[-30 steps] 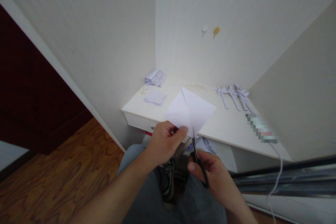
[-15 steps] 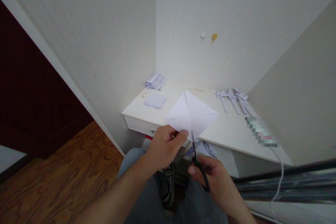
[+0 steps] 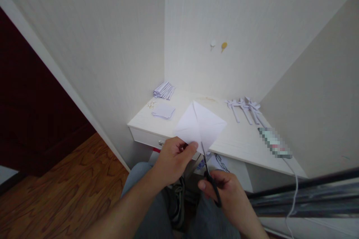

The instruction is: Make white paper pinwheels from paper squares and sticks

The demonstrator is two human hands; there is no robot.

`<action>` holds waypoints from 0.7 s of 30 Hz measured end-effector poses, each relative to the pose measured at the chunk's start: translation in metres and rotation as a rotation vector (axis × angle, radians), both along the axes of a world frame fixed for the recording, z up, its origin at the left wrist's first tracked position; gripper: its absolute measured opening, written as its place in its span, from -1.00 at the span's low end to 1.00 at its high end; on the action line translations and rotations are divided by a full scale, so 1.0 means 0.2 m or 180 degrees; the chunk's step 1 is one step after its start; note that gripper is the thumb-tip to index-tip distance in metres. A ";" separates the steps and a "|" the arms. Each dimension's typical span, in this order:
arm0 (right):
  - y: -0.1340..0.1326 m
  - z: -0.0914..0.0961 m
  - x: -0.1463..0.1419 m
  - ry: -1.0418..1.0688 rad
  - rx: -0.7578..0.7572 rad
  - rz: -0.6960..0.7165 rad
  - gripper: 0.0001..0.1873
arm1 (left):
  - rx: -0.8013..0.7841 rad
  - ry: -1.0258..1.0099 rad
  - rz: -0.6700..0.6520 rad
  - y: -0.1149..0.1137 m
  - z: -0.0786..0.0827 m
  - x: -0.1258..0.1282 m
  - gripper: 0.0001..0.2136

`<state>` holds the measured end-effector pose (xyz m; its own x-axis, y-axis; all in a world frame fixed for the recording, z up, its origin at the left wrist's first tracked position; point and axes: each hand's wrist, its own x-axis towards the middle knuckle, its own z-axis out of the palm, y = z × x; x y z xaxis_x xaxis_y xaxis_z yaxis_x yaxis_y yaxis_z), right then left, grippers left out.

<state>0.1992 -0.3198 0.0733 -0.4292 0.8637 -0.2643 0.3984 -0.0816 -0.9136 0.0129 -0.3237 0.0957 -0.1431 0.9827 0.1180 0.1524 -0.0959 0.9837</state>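
Note:
A white paper square (image 3: 207, 123) with crease lines is held up cornerwise above the desk's front edge. My left hand (image 3: 175, 158) pinches its lower left side between thumb and fingers. In my right hand (image 3: 223, 186) are black-handled scissors (image 3: 208, 173), pointing up and away from me. Their blades meet the paper at its near corner, along the middle crease. How far the cut runs I cannot tell. Several finished paper pinwheels (image 3: 246, 108) on paper sticks lie at the desk's back right.
On the white desk (image 3: 235, 145), a bundle of rolled paper sticks (image 3: 164, 90) and a small stack of paper squares (image 3: 163, 111) lie at left, beside small pale bits (image 3: 152, 104). A blurred-out phone-like device (image 3: 275, 142) with a white cable (image 3: 295, 194) lies right. Two hooks (image 3: 218, 46) are on the wall.
The view has shifted slightly, so the desk things appear a little lower and further left. Both hands keep their hold on the paper and scissors, and the scissors remain at the near corner.

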 end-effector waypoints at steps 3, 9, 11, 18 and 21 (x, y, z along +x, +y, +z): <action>-0.01 -0.02 0.00 -0.0005 0.0016 -0.0003 -0.45 | -0.0003 0.0099 -0.0013 0.00 0.00 0.00 -0.61; 0.00 -0.03 0.00 0.0025 0.0056 -0.0023 -0.48 | -0.0028 0.0130 -0.0023 0.00 -0.01 0.00 -0.61; 0.00 -0.04 0.00 0.0047 0.0053 -0.0035 -0.48 | -0.0061 0.0139 -0.0021 0.00 -0.01 0.00 -0.61; -0.01 -0.05 0.00 -0.0002 0.0038 -0.0065 -0.46 | -0.0027 0.0083 -0.0046 -0.01 -0.03 0.01 -0.61; -0.01 -0.04 0.00 -0.0002 0.0069 -0.0016 -0.47 | -0.0054 0.0093 -0.0058 -0.01 -0.03 0.01 -0.60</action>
